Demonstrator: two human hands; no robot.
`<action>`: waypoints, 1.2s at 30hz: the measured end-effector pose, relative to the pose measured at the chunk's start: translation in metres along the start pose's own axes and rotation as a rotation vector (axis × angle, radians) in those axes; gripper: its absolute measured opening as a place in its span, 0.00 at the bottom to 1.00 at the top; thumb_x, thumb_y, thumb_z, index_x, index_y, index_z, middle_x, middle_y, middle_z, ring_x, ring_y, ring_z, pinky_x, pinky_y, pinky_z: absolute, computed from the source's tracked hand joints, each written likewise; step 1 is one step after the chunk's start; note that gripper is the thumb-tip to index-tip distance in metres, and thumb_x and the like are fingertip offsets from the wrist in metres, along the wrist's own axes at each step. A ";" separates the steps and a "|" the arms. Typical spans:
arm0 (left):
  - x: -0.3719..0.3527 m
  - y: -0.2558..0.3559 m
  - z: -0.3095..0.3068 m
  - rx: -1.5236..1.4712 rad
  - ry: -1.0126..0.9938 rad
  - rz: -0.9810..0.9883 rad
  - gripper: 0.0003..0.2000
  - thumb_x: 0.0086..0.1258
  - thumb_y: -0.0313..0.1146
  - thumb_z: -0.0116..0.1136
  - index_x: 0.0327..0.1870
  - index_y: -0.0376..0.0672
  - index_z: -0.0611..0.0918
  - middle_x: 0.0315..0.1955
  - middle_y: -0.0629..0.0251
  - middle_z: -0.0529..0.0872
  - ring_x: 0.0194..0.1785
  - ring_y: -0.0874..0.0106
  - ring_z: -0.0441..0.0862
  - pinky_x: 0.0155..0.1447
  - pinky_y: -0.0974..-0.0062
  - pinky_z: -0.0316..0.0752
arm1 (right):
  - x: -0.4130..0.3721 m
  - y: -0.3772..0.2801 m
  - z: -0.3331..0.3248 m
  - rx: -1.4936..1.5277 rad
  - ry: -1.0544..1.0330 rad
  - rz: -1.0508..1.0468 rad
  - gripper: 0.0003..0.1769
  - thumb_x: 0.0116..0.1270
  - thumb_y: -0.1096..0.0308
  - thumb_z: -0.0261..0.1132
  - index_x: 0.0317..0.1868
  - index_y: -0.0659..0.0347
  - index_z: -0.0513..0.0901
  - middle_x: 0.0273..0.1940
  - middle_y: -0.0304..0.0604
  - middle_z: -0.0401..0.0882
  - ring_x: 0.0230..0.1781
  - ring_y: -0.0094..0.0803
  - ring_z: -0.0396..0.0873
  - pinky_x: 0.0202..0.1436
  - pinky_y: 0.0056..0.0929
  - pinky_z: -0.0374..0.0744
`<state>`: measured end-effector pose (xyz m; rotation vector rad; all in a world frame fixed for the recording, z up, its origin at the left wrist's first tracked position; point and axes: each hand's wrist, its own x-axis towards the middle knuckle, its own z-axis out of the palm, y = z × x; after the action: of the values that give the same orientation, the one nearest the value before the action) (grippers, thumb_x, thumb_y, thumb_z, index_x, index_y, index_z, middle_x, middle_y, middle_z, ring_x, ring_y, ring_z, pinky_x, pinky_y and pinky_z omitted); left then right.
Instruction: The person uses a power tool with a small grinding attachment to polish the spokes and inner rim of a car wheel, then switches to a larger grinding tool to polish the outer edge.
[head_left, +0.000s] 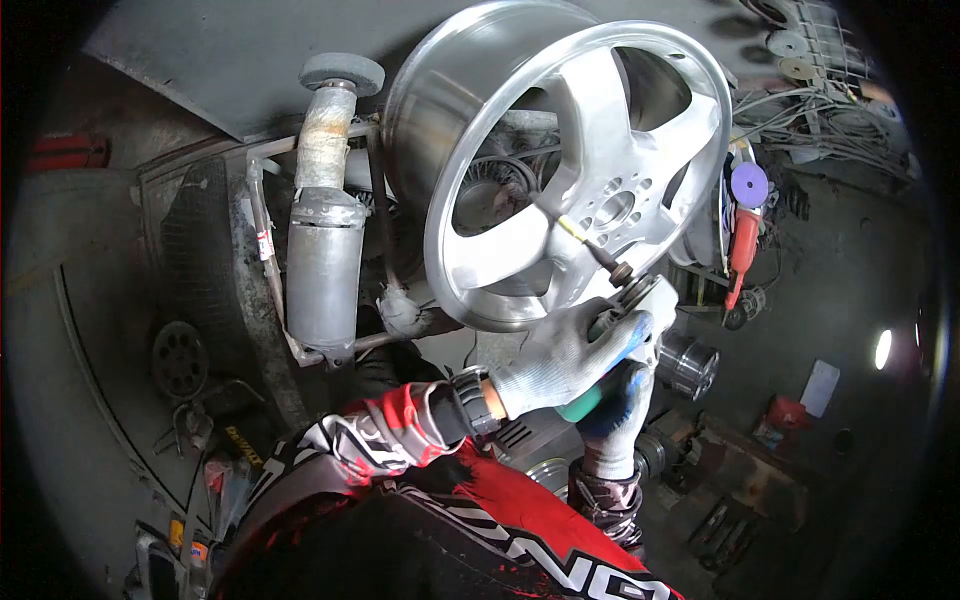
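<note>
A silver alloy wheel (600, 170) with broad spokes stands tilted in front of me. Both my hands, in whitish gloves with blue patches, are wrapped round a die grinder (580, 402) with a green body. My left hand (560, 355), a dark watch at its wrist, closes on the front part. Lower down, my right hand (625, 415) grips close behind the green body. From the tool's head a dark chuck and a thin bit (590, 243) with a yellowish part reach up and left, overlapping a spoke near the hub. Gloves hide much of the tool.
Left of the wheel is a grey motor (325, 280) with a round grinding wheel (342, 72) on top, beside a metal frame (268, 220). A red polisher (740, 250) with a purple pad hangs at the right, below coiled cables (830, 120). Tools lie at lower left.
</note>
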<state>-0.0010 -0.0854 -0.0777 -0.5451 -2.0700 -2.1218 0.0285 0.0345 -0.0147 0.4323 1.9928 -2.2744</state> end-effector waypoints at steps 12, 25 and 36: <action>0.011 -0.002 0.004 0.165 0.036 0.129 0.24 0.73 0.34 0.58 0.70 0.48 0.74 0.53 0.48 0.80 0.43 0.53 0.81 0.47 0.55 0.75 | 0.004 0.002 -0.006 -0.005 0.020 -0.070 0.51 0.66 0.46 0.71 0.78 0.64 0.55 0.67 0.49 0.72 0.67 0.39 0.73 0.72 0.39 0.71; 0.029 -0.009 0.019 0.230 0.031 0.069 0.23 0.72 0.35 0.57 0.69 0.51 0.74 0.39 0.48 0.80 0.33 0.54 0.83 0.33 0.59 0.79 | 0.020 -0.006 -0.006 0.040 -0.020 -0.079 0.41 0.71 0.42 0.65 0.72 0.63 0.67 0.63 0.46 0.76 0.66 0.36 0.74 0.72 0.39 0.71; 0.039 -0.002 0.017 0.241 -0.072 -0.046 0.21 0.73 0.38 0.57 0.66 0.51 0.77 0.41 0.44 0.81 0.33 0.50 0.85 0.33 0.56 0.80 | 0.024 0.005 -0.027 0.144 -0.105 -0.044 0.37 0.78 0.42 0.52 0.78 0.54 0.60 0.74 0.46 0.67 0.74 0.42 0.66 0.78 0.45 0.63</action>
<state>-0.0349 -0.0628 -0.0663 -0.5532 -2.3550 -1.8628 0.0109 0.0629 -0.0285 0.2752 1.8154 -2.4226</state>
